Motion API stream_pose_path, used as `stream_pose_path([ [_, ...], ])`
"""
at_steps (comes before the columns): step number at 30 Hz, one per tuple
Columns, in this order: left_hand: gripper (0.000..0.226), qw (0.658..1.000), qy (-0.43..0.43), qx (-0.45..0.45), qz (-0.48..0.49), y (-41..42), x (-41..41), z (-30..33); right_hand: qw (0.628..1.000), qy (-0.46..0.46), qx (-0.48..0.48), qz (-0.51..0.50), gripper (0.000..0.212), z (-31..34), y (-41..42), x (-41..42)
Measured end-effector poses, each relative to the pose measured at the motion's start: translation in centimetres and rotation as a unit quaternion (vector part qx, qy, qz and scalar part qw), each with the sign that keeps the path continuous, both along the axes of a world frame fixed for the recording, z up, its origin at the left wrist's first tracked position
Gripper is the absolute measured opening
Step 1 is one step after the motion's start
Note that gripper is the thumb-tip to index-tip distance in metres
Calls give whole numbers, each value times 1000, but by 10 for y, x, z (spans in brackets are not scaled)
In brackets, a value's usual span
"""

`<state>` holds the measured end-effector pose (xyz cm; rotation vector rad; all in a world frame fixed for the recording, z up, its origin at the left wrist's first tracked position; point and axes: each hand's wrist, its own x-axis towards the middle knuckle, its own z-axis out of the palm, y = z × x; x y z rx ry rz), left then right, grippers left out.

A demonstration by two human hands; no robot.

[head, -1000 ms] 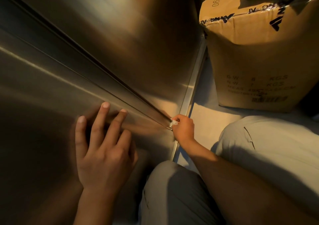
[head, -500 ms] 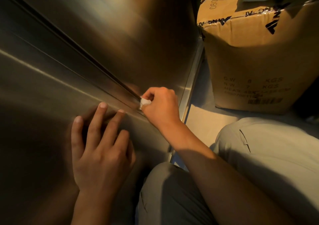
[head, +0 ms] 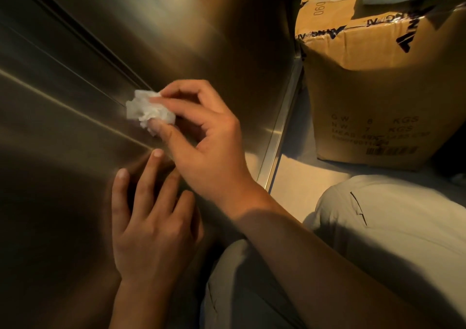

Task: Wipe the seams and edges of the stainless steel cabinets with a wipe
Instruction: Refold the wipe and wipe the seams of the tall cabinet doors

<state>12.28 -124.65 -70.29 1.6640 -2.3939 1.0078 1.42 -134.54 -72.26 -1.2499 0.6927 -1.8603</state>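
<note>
Cardboard box (head: 378,81) beside cabinet (head: 201,26) | right hand (head: 201,139) pinches wipe (head: 146,111)

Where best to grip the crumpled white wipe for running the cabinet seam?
Pinch the crumpled white wipe at its right-hand bulk, coming from the right, as the right hand does: its loose left end then sticks out toward the stainless steel cabinet seam.

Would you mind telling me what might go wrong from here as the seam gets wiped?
1. The wipe is a small crumpled wad pinched only at the fingertips of the right hand, so it may slip out or skip over the seam.
2. The left hand rests flat on the cabinet panel and will probably leave fresh smudges.
3. The cardboard box stands close against the cabinet's edge, likely blocking access there.
</note>
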Motion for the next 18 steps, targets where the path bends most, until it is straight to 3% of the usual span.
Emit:
stream_pose_path([
  [9,22,1000,2,24,-1,2,-2,3,997,-6,77,-26,23,-42,-9,11],
  [18,24,1000,9,25,-7,1,-2,2,990,61,88,-94,34,-107,-1,22],
])
